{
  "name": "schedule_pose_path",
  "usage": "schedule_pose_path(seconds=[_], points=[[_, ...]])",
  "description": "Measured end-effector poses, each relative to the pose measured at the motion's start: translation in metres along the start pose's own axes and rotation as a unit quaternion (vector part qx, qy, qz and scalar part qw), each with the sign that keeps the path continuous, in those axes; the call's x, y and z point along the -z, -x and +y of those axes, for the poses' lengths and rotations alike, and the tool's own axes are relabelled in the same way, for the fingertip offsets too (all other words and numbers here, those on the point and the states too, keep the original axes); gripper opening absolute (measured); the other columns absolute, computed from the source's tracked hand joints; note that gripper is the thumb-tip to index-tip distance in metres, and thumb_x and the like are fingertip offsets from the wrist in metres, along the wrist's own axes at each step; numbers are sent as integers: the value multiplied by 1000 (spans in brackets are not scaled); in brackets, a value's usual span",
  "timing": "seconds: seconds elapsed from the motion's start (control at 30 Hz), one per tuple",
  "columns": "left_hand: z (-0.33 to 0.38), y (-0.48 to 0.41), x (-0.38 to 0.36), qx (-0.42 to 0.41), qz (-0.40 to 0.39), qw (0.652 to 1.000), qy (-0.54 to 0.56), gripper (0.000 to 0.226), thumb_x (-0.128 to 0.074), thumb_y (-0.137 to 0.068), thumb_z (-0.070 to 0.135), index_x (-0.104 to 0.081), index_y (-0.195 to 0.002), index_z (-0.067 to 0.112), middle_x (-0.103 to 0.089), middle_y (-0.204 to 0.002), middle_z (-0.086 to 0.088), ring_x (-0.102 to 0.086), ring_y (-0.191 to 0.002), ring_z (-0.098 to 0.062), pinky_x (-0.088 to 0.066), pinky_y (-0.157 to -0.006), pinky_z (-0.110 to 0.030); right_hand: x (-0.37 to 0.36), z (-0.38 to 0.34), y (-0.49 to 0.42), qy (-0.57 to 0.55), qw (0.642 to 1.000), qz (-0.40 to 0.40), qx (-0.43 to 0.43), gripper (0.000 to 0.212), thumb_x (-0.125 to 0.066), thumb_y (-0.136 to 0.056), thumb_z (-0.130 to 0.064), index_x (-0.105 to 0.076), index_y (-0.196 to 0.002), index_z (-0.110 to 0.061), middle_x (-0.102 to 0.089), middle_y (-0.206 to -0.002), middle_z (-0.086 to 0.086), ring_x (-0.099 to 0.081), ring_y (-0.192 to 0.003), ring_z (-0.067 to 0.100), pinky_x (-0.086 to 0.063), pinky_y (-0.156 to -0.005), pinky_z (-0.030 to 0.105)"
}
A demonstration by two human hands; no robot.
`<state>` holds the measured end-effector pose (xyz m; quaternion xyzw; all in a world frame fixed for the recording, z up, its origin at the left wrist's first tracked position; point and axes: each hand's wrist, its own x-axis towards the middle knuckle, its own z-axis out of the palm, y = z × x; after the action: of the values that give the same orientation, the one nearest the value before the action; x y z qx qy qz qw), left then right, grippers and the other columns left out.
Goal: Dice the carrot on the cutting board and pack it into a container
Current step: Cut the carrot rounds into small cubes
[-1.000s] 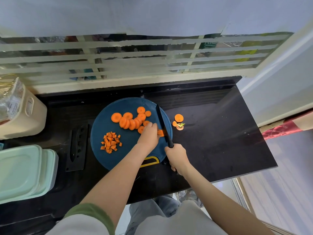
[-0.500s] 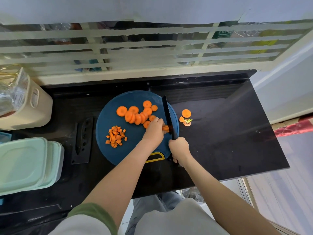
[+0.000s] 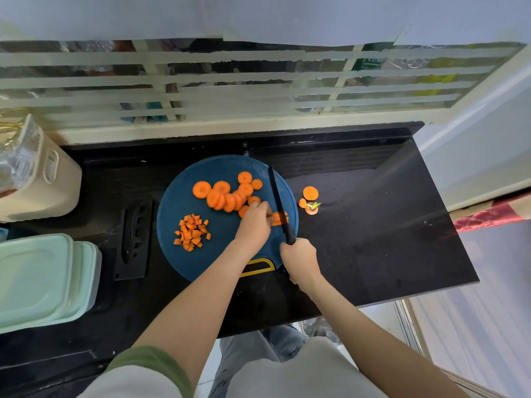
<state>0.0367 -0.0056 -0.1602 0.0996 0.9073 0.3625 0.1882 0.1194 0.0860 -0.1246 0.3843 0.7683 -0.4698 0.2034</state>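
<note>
A round dark-blue cutting board (image 3: 184, 202) lies on the black counter. Several orange carrot rounds (image 3: 227, 196) overlap along its far side, and a pile of diced carrot (image 3: 192, 232) sits near its left. My left hand (image 3: 254, 222) pinches a small stack of carrot strips (image 3: 278, 219) at the board's right side. My right hand (image 3: 300, 261) grips the handle of a black knife (image 3: 277, 196), whose blade lies across those strips. Pale green lidded containers (image 3: 43, 280) are stacked at the left edge.
Carrot end scraps (image 3: 311, 198) lie on the counter (image 3: 373, 225) right of the board. A black knife sheath (image 3: 133, 239) lies left of the board. A cream bin (image 3: 43, 185) stands at the far left. The counter ends at the right and front.
The view shifted slightly. Both hands stay at the board's right side, the knife still across the carrot strips under my left fingers.
</note>
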Motion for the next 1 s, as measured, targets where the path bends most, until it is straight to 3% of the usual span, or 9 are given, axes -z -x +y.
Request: schedule_pose_path(seconds=[0.27,0.57,0.73,0.8,1.0], points=[[-3,4,-2,-31,19,999,-13,11,-47,-94,1,-58,-91,-1,-45,-94,-9,-44,-81,-20,-32,-66,-27,-4,0,-7,2,999,-6,-37,8,-48,-94,-17,-50,-93,-9,-51,-77,5,-51,-63,19,-45,-52,31],[-5,4,-3,-59,4,998,-12,14,-47,-89,-8,-55,-81,-1,-50,-93,-17,-51,-82,-30,-46,-72,-45,-7,-5,-22,18,998,-1,-68,12,-49,-96,-17,-44,-94,-6,-49,-76,6,-57,-74,26,-51,-63,37],[-7,3,-2,-29,3,999,14,14,-50,-92,-1,-53,-80,5,-50,-93,-12,-47,-82,-21,-36,-68,-31,-1,-12,-26,-5,999,-17,-40,14,-46,-94,-16,-46,-81,-11,-46,-71,7,-43,-52,17,-36,-45,27],[-10,3,-2,-8,10,999,47,15,-52,-92,2,-51,-79,8,-49,-89,-8,-45,-81,-18,-29,-66,-27,2,-11,-18,-21,999,-21,-31,14,-46,-92,-15,-47,-78,-12,-45,-69,6,-41,-50,17,-35,-43,26],[-8,2,-2,2,22,998,62,11,-51,-94,4,-60,-88,1,-50,-92,-6,-47,-84,-17,-34,-71,-26,2,-5,0,-36,999,-24,-25,13,-47,-91,-14,-47,-78,-12,-42,-69,4,-40,-53,16,-34,-44,27]])
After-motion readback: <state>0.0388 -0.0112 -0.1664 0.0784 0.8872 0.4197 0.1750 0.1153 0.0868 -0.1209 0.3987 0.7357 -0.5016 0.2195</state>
